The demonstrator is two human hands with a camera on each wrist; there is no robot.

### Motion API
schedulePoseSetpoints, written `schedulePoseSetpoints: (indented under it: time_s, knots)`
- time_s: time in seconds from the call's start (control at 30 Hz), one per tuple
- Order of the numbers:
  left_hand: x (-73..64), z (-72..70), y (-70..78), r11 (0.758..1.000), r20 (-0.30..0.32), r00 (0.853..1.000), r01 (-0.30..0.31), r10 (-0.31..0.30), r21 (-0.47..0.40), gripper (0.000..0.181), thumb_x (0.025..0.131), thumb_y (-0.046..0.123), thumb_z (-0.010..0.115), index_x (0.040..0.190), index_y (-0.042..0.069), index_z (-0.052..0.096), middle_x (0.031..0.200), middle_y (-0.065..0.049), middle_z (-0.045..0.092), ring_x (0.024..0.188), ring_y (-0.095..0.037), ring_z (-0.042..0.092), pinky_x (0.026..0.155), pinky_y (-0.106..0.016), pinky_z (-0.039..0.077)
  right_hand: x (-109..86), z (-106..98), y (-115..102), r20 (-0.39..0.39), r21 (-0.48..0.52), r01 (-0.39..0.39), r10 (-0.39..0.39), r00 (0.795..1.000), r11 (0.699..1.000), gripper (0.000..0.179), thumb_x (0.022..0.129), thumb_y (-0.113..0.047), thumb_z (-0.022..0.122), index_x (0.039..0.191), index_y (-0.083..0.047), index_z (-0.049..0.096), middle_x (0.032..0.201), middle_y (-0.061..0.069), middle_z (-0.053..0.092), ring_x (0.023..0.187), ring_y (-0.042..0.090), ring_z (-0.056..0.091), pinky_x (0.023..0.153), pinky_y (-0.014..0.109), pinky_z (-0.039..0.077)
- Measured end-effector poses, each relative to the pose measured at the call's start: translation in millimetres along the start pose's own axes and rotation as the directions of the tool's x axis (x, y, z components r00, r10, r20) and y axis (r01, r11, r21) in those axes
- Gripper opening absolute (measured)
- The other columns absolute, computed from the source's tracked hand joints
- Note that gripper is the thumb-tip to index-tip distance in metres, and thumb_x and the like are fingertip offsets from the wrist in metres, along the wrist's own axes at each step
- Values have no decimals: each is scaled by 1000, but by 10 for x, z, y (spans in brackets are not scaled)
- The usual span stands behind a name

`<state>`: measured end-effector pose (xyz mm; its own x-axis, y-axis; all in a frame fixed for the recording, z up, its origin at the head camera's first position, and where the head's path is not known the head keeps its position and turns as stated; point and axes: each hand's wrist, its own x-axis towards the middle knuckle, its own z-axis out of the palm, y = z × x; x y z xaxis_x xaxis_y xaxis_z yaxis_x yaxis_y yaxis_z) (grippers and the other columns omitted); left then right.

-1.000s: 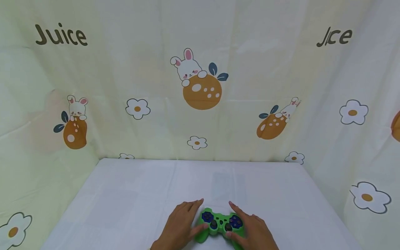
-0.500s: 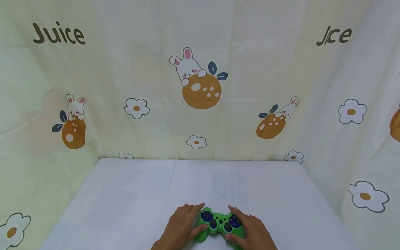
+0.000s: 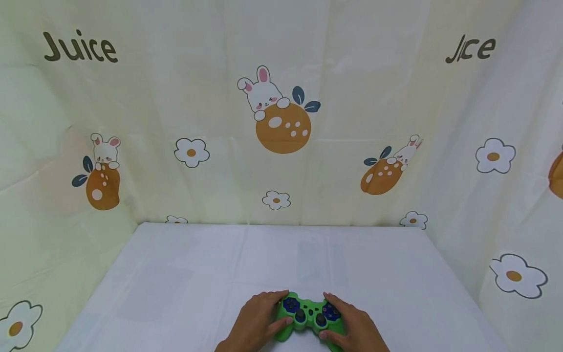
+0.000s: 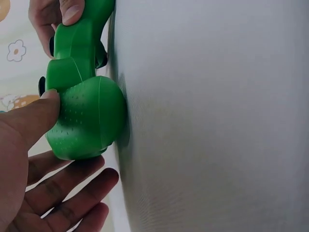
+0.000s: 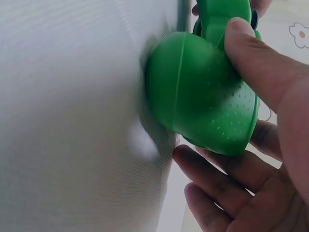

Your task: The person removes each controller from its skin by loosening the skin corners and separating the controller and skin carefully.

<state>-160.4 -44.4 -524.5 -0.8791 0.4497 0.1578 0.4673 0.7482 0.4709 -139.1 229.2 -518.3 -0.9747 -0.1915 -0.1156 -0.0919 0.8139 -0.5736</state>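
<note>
A green game controller (image 3: 310, 310) with dark blue button pads and two black thumbsticks lies on the white tabletop near its front edge. My left hand (image 3: 258, 319) grips its left end, the thumb beside the left stick and the index finger at the top edge. On the other end my right hand (image 3: 358, 326) does the same, thumb low by the right stick. In the left wrist view the dotted grip of the controller (image 4: 87, 116) sits between thumb and fingers, its underside on the cloth. The right wrist view shows the other grip of the controller (image 5: 203, 92) held likewise.
A white cloth covers the table (image 3: 184, 274). Behind it hangs a pale curtain (image 3: 228, 186) printed with rabbits, oranges, flowers and lettering, which also closes off the left and right sides.
Both hands' fingers have drawn in from standing out past the controller's top edge to lying against it. The controller has stayed almost in place, and the head view has shifted slightly.
</note>
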Motion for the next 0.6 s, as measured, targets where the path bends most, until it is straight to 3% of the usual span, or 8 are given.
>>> schedulePoseSetpoints:
  time_s: [0.27, 0.6]
  knots:
    - [-29, -6, -8, 996, -20, 1000, 13, -15, -85, 60, 95, 47, 78, 145, 18, 64, 138, -2, 72, 126, -24, 68, 104, -49, 54, -48, 17, -25, -53, 21, 21, -20, 998, 1000, 90, 74, -49, 93, 151, -16, 59, 145, 14, 67, 131, 40, 66, 107, 60, 52]
    - [-28, -16, -41, 982, -29, 1000, 6, -12, -189, 62, 90, 48, 82, 143, 20, 66, 133, 4, 75, 106, -6, 70, 99, -45, 56, -100, 73, -17, -133, -21, 54, -56, 989, 998, 94, 70, -61, 90, 148, -20, 61, 143, 10, 70, 128, 35, 69, 104, 54, 55]
